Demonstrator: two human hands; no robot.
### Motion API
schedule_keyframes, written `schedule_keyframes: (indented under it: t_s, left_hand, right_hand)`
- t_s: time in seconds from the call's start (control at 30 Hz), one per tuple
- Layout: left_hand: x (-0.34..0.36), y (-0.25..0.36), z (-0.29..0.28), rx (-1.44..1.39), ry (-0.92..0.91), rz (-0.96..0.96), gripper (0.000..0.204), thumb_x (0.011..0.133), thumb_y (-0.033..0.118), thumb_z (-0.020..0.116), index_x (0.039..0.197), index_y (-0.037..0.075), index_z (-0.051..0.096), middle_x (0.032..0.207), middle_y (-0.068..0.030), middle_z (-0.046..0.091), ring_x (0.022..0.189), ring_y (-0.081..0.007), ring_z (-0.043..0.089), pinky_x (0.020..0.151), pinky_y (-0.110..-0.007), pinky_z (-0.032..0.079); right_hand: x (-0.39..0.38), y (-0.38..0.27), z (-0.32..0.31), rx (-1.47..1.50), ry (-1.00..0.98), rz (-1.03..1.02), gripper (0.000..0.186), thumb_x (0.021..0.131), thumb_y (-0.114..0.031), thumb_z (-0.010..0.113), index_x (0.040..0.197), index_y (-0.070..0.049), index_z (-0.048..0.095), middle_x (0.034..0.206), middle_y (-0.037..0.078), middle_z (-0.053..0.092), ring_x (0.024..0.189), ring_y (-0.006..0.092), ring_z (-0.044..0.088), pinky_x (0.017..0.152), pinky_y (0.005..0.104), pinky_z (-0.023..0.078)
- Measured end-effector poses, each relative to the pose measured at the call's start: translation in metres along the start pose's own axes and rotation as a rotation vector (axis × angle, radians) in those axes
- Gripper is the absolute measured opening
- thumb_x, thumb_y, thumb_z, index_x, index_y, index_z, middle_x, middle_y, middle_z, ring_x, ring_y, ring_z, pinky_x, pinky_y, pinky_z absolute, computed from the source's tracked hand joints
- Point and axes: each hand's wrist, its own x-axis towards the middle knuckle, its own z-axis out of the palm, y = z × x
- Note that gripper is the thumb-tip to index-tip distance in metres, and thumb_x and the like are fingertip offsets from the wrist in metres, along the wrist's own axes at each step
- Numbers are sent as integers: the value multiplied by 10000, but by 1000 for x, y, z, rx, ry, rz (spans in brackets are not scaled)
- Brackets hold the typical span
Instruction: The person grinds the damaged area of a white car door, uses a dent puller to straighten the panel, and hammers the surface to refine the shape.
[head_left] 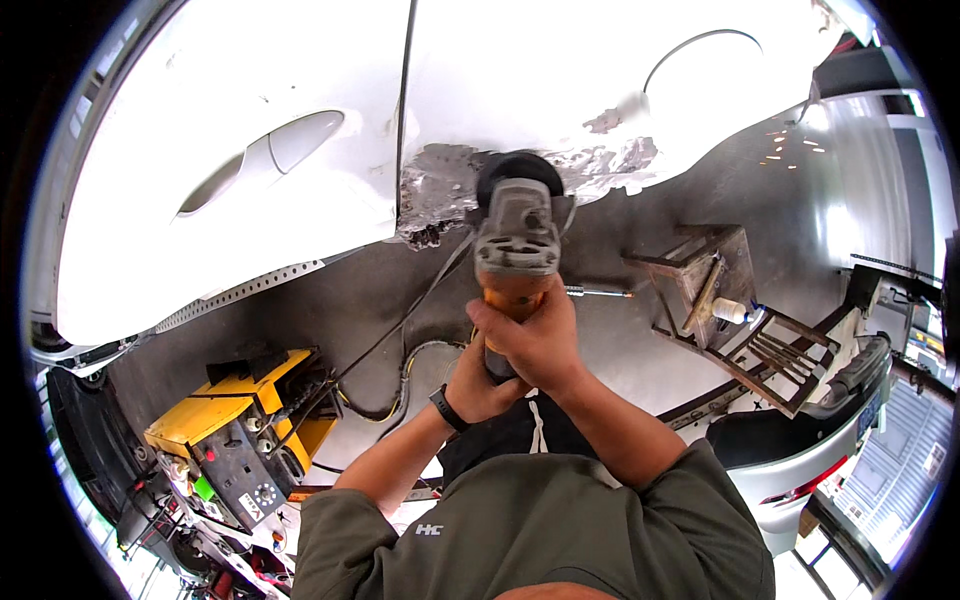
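Both hands grip an orange-handled angle grinder (516,250): the right hand (535,335) wraps its fingers tight around the handle, the left hand (478,385) closed below it. The disc touches bare, stripped metal (440,190) on the white car panel (250,150), with a yellow machine (230,430) on the floor, well apart.

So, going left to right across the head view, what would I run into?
Yellow machine on the floor → white car's door handle → angle grinder, gripped by left hand and right hand → wooden stool → silver car.
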Motion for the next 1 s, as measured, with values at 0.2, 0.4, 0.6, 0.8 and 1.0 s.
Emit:
schedule_keyframes:
  t_s: [0.2, 0.4, 0.6, 0.8, 1.0]
  left_hand:
    - [1, 6, -2, -53, -67, -45, 654, 831, 318, 826, 1309, -13, 528, 1219, -130, 669, 1141, -220, 641, 984, -381, 500]
    - [-1, 11, -3, -118, -69, -63, 612, 831, 250, 809, 1304, -3, 512, 1176, -107, 678, 1097, -198, 651, 952, -360, 513]
    - [-1, 15, -2, -140, -82, -125, 647, 815, 210, 797, 1339, 0, 480, 1211, -112, 662, 1119, -205, 646, 973, -362, 507]
    - [0, 13, -2, -86, -107, -133, 650, 807, 196, 801, 1338, 3, 479, 1197, -113, 663, 1098, -195, 653, 956, -354, 516]
    - [-2, 10, -3, -98, -67, -135, 619, 807, 208, 806, 1307, 3, 506, 1186, -116, 670, 1096, -195, 652, 954, -357, 516]
  right_hand:
    - [-2, -6, 3, -10, 6, -2, 591, 820, -200, 847, 1274, -7, 521, 1175, 110, 659, 1054, 184, 661, 920, 343, 541]
    - [-3, -10, 6, 23, 116, 47, 527, 826, -146, 860, 1242, -21, 561, 1135, 57, 651, 988, 135, 646, 870, 314, 548]
    - [-4, -8, 3, 37, 86, 23, 527, 834, -159, 859, 1249, -22, 564, 1128, 55, 652, 979, 131, 646, 868, 301, 545]
    - [-3, -6, 2, 2, 62, -53, 501, 845, -133, 845, 1251, -21, 574, 1117, 55, 661, 966, 129, 654, 856, 299, 548]
    - [-3, -9, 4, 84, 52, 104, 495, 844, -126, 842, 1245, -27, 568, 1128, 48, 648, 1005, 130, 637, 879, 307, 540]
